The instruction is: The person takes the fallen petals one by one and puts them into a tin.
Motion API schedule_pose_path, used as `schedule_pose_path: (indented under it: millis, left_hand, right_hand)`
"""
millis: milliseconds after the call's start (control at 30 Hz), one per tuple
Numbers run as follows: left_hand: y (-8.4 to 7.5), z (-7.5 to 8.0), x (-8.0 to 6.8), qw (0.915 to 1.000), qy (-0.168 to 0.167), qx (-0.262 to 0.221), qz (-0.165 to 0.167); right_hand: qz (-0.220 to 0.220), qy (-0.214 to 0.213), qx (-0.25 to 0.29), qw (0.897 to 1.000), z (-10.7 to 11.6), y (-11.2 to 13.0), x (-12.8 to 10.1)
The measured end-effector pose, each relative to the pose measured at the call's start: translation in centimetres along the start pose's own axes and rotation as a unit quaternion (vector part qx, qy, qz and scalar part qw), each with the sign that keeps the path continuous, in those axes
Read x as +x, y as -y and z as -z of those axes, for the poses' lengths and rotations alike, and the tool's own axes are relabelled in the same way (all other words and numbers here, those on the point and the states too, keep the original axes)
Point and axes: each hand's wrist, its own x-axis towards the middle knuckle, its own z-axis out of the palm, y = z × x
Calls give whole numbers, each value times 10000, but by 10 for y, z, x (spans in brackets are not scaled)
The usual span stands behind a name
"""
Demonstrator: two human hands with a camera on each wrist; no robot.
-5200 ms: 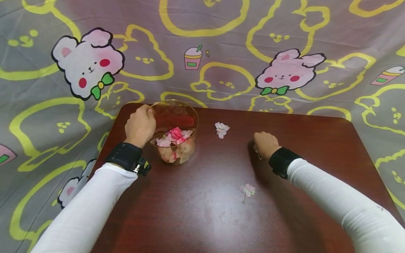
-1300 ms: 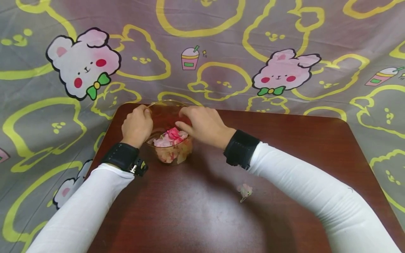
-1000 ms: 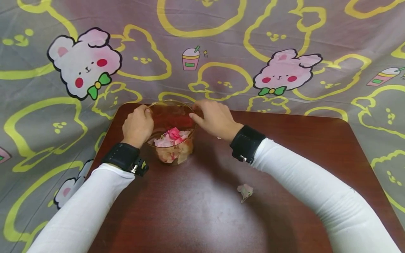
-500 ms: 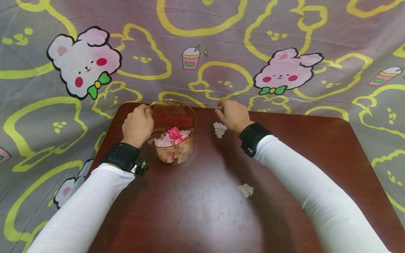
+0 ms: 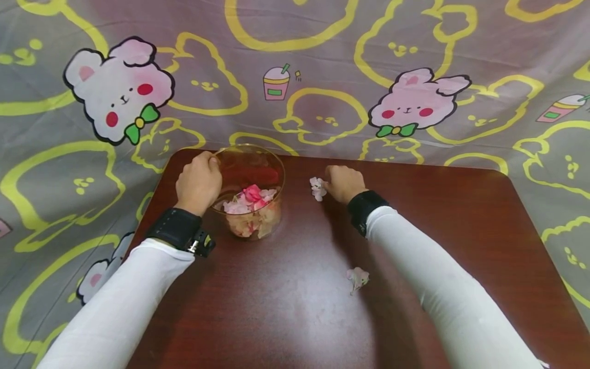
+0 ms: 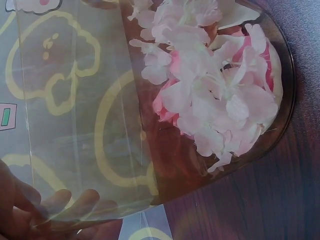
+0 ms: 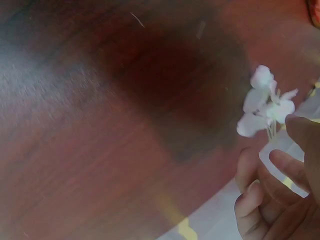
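A clear amber-tinted bucket [image 5: 252, 228] stands on the table at left, part-filled with pale and bright pink artificial flowers [image 5: 251, 197]. My left hand [image 5: 199, 183] grips its left rim; in the left wrist view the curled fingers [image 6: 82, 200] show through the clear wall. Right of the bucket lies a small white artificial flower [image 5: 317, 188]. My right hand [image 5: 344, 183] is low beside it. The right wrist view shows the thumb at the edge of that flower [image 7: 267, 107], with a gap between thumb and forefinger near its stems.
Another pale flower [image 5: 358, 278] lies nearer the front of the dark red-brown table [image 5: 286, 318]. A patterned curtain [image 5: 322, 56] hangs behind the table and along its sides.
My right hand went from a white flower at right to above the bucket, then back down beside the white flower near it. The right-hand flower is gone from its spot. My left hand stays put.
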Motion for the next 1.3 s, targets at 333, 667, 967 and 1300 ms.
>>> schedule_pose_path:
  millis: [333,667,967,1300]
  left_hand:
    - [-2,2,0,10000,-5,-35,19]
    - [-1,4,-1,10000,25,-7,62]
    - [-2,3,-1,10000,26,-16,48]
    - [-1,2,-1,9999,34,-2,107]
  right_hand:
    - [82,-230,-163,9996,-16,-5,-1]
    - [147,-465,-145,9987,-8,-2,-2]
    - [136,-787,272,9964,7,-6,-7]
    - [407,-1087,432,9923,29,6,-12]
